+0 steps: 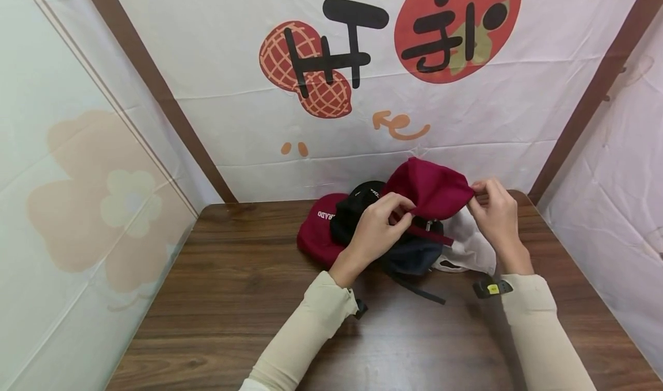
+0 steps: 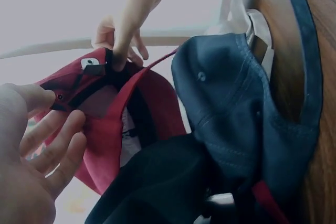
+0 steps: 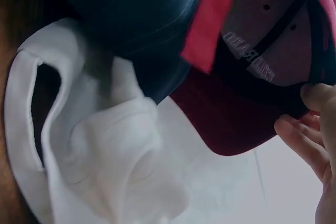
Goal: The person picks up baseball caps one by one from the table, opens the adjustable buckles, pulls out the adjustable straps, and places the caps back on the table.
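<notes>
Both my hands hold a dark red cap [image 1: 435, 188] up over a pile of caps. At its near left edge, my left hand [image 1: 374, 227] pinches it between thumb and forefinger, the other fingers spread in the left wrist view. My right hand [image 1: 496, 211] pinches the right edge, thumb inside by the band in the right wrist view. The cap's inside faces me there, with lettering showing through in reverse. A loose red strap [image 3: 212, 22] hangs from it. Below lie a navy cap [image 1: 411, 255] and a white cap [image 1: 470, 238].
Left in the pile are a black cap [image 1: 344, 221] and another red cap [image 1: 312, 238] with white lettering. A dark strap [image 1: 419, 291] reaches out over the brown wooden table [image 1: 228, 299]. A printed white cloth [image 1: 217, 63] hangs behind the table, with more cloth at both sides.
</notes>
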A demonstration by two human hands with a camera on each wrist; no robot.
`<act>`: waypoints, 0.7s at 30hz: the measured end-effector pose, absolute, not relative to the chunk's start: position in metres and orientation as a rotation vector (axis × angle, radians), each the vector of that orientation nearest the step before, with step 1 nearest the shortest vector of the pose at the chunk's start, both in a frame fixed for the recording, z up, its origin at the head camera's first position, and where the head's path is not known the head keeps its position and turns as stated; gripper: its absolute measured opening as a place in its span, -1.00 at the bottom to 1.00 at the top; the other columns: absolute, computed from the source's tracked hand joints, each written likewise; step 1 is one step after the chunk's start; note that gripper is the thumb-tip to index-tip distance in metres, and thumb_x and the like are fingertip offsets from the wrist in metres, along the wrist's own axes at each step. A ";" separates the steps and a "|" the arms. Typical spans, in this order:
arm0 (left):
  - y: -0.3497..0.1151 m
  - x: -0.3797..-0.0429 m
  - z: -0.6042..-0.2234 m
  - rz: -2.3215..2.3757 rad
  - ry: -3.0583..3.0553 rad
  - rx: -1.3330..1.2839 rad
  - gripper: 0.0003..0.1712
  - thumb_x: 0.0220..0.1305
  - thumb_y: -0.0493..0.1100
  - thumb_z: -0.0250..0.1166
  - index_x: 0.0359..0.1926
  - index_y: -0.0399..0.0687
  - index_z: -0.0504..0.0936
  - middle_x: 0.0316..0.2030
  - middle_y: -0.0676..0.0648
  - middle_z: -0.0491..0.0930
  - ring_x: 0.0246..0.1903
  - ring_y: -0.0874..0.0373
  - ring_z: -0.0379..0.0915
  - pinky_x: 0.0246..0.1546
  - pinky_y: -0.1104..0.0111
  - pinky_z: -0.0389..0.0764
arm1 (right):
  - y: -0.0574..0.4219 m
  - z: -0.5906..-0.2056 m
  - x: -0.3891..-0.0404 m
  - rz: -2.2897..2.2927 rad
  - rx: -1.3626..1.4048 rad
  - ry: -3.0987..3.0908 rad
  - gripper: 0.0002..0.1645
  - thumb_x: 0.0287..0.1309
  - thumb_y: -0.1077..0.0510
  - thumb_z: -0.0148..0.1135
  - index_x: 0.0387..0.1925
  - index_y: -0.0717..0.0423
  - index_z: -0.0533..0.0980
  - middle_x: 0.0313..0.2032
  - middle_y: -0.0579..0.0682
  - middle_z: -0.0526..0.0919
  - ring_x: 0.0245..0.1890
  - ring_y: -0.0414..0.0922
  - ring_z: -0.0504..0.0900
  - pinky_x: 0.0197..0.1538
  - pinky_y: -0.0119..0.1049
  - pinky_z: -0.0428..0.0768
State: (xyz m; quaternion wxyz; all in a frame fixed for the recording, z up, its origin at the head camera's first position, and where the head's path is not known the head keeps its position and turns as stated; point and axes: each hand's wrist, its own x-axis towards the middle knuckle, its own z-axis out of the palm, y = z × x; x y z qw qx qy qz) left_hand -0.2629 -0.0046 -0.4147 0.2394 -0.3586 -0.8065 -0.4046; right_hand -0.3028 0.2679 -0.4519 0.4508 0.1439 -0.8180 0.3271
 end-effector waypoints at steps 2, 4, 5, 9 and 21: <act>-0.002 -0.263 -0.417 -1.095 -2.210 -0.985 -0.89 0.31 -0.19 0.26 -0.16 0.04 0.63 -0.26 0.08 0.61 -0.37 0.34 0.50 -0.33 0.55 0.59 | 0.270 -0.456 -0.302 0.830 0.360 -2.038 -0.85 0.04 0.40 0.30 -0.30 0.30 0.52 -0.31 0.11 0.62 -0.44 0.01 0.69 -0.24 -0.87 0.36; 0.001 -0.263 -0.420 -1.082 -2.219 -0.986 -0.89 0.30 -0.19 0.26 -0.16 0.05 0.63 -0.27 0.09 0.60 -0.38 0.32 0.50 -0.33 0.56 0.57 | 0.272 -0.460 -0.301 0.852 0.361 -2.061 -0.83 0.02 0.42 0.28 -0.29 0.31 0.52 -0.31 0.11 0.62 -0.44 0.03 0.70 -0.25 -0.88 0.37; 0.003 -0.262 -0.421 -1.073 -2.225 -0.985 -0.89 0.30 -0.19 0.25 -0.16 0.06 0.63 -0.27 0.10 0.60 -0.38 0.32 0.50 -0.32 0.56 0.57 | 0.273 -0.462 -0.301 0.857 0.360 -2.073 -0.82 0.01 0.42 0.28 -0.28 0.31 0.52 -0.30 0.12 0.62 -0.44 0.03 0.70 -0.26 -0.88 0.36; 0.010 -0.262 -0.427 -1.025 -2.252 -0.976 -0.89 0.30 -0.17 0.25 -0.17 0.09 0.64 -0.28 0.14 0.59 -0.37 0.35 0.47 -0.30 0.62 0.53 | 0.278 -0.471 -0.300 0.829 0.337 -2.154 -0.78 0.01 0.40 0.31 -0.25 0.27 0.54 -0.24 0.11 0.65 -0.40 0.03 0.71 -0.30 -0.85 0.36; 0.024 -0.262 -0.444 -0.786 -2.450 -0.984 -0.90 0.31 -0.09 0.24 -0.20 0.21 0.67 -0.26 0.26 0.61 -0.26 0.40 0.38 -0.26 0.70 0.42 | 0.289 -0.488 -0.299 0.629 0.295 -2.509 -0.76 0.06 0.36 0.31 -0.20 0.12 0.54 -0.21 0.18 0.63 -0.21 0.11 0.64 -0.28 0.10 0.56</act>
